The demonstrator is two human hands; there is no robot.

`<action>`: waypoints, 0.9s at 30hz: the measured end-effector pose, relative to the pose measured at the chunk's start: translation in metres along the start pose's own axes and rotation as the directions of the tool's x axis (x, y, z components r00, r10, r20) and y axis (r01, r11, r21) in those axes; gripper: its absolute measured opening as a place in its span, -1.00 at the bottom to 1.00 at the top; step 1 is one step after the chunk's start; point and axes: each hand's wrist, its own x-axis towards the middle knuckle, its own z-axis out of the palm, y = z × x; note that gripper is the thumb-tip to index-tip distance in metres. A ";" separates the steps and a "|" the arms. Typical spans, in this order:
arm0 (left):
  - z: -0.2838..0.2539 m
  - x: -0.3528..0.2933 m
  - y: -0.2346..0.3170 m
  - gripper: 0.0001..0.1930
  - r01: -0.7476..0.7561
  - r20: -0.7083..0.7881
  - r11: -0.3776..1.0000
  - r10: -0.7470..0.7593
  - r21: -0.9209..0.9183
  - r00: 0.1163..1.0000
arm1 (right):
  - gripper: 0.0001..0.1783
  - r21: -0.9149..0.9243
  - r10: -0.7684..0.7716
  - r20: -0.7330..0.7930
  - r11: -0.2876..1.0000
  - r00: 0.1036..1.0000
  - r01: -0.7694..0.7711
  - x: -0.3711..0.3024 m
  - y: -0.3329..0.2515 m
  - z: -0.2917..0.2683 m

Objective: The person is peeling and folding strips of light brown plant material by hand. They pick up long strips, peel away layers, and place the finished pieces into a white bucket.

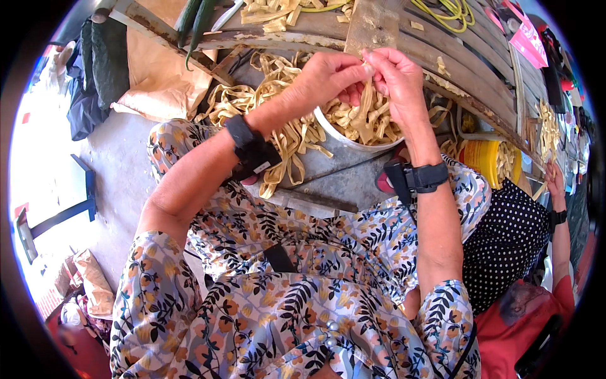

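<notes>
My left hand (329, 77) and my right hand (399, 81) meet over a white bucket (369, 148), fingertips pinched together. Between them they grip a pale tan, soft-looking strip (364, 117) that dangles toward the bucket; its upper end is hidden by my fingers. Short folded tan pieces (386, 120) fill the bucket. Left of it, a tangled heap of long tan strips (278, 95) spreads out, some trailing down near my knees. Each of my wrists wears a black strap with a small box.
A slatted wooden table (435, 54) with rusty edges stands ahead, bearing more tan pieces, a small board (372, 28) and a yellow cord (451, 14). At right, a yellow bucket (481, 161) holds similar pieces beside another person in a red top (524, 325). Dark green gourds (203, 22) lie at upper left.
</notes>
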 end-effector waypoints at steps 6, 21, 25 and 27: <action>-0.032 0.002 0.003 -0.77 0.030 0.097 0.999 -0.027 -0.031 0.995 | -0.75 -0.421 -0.159 0.132 0.885 0.978 0.201 -0.005 -0.017 0.006; -0.043 0.013 0.014 -0.81 0.028 -0.006 0.999 -0.028 0.036 1.000 | -0.86 -0.408 0.019 0.166 0.912 0.986 0.051 -0.015 -0.011 -0.001; -0.041 0.017 0.015 -0.81 0.024 -0.031 1.000 -0.024 -0.006 0.999 | -0.84 -0.431 0.012 0.153 0.901 0.988 0.055 -0.015 -0.010 -0.007; -0.042 0.020 0.016 -0.83 0.027 -0.001 1.000 -0.027 -0.014 1.000 | -0.84 -0.404 0.015 0.161 0.913 0.987 0.053 -0.013 -0.012 -0.010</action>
